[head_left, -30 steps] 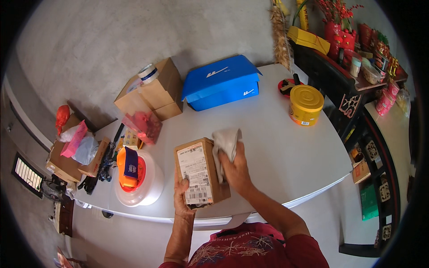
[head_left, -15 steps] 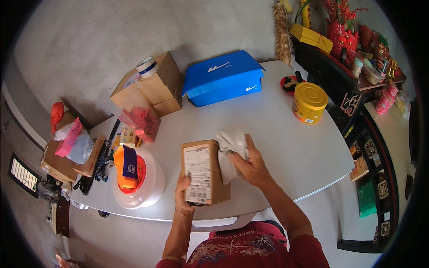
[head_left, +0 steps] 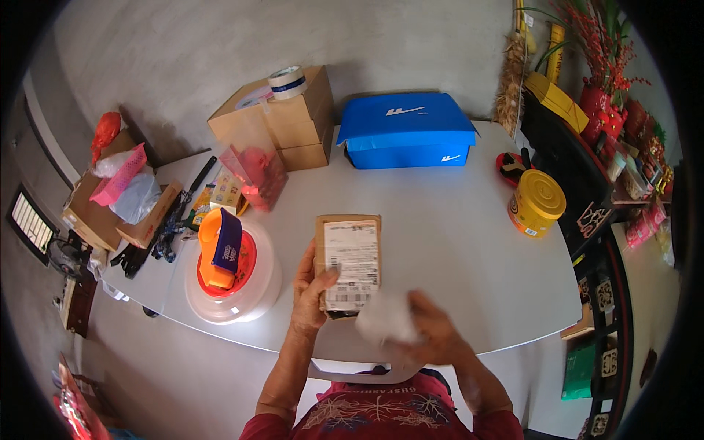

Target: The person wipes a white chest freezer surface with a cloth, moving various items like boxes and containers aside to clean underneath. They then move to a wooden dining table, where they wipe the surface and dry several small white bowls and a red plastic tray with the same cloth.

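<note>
Left hand (head_left: 311, 295) clamped on box (head_left: 353, 249), right hand (head_left: 438, 331) on cloth (head_left: 387, 317), blurred. Vs 0.5 s ago, cloth shifted from box's right side to near right corner.

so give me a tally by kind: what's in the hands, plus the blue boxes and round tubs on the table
Brown box in the left hand: 1
Pale cloth, blurred, in the right hand: 1
Blue box: 1
Round tubs, namely the yellow tub and the clear tub: 2
Total: 5
</note>
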`<state>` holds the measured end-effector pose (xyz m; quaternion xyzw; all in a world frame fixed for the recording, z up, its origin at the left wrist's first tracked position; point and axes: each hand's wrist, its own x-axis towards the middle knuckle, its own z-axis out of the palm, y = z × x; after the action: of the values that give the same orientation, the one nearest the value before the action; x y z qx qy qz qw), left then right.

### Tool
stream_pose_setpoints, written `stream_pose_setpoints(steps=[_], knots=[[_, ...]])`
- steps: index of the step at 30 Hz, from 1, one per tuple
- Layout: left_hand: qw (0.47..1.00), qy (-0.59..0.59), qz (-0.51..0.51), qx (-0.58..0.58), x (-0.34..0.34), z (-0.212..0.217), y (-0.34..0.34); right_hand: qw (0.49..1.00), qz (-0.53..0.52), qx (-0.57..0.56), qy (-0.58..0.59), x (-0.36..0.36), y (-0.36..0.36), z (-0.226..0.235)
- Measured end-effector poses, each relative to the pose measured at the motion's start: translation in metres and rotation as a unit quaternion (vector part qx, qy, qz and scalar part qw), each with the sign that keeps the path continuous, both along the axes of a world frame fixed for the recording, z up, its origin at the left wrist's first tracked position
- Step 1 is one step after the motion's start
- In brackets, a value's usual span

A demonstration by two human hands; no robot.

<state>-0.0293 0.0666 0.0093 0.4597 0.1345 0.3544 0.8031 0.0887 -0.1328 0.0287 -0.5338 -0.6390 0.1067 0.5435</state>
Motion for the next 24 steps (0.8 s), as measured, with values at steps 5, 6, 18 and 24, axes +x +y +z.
stream_pose_setpoints(steps=[5,6,18,24], knots=[[0.989,0.063,0.000,0.133,0.013,0.014,-0.028,0.961,-0.258,0.012,-0.098,0.033,0.027,0.000],[0.988,0.084,0.011,0.128,0.014,0.015,-0.030,0.961,-0.248,0.000,-0.121,0.033,0.025,-0.006],[0.902,0.246,0.017,0.356,0.078,0.009,-0.055,0.974,-0.188,-0.103,-0.069,0.092,-0.046,0.003],[0.839,0.273,0.128,0.453,0.138,0.047,-0.015,0.938,-0.270,-0.166,-0.138,0.122,-0.085,-0.056]])
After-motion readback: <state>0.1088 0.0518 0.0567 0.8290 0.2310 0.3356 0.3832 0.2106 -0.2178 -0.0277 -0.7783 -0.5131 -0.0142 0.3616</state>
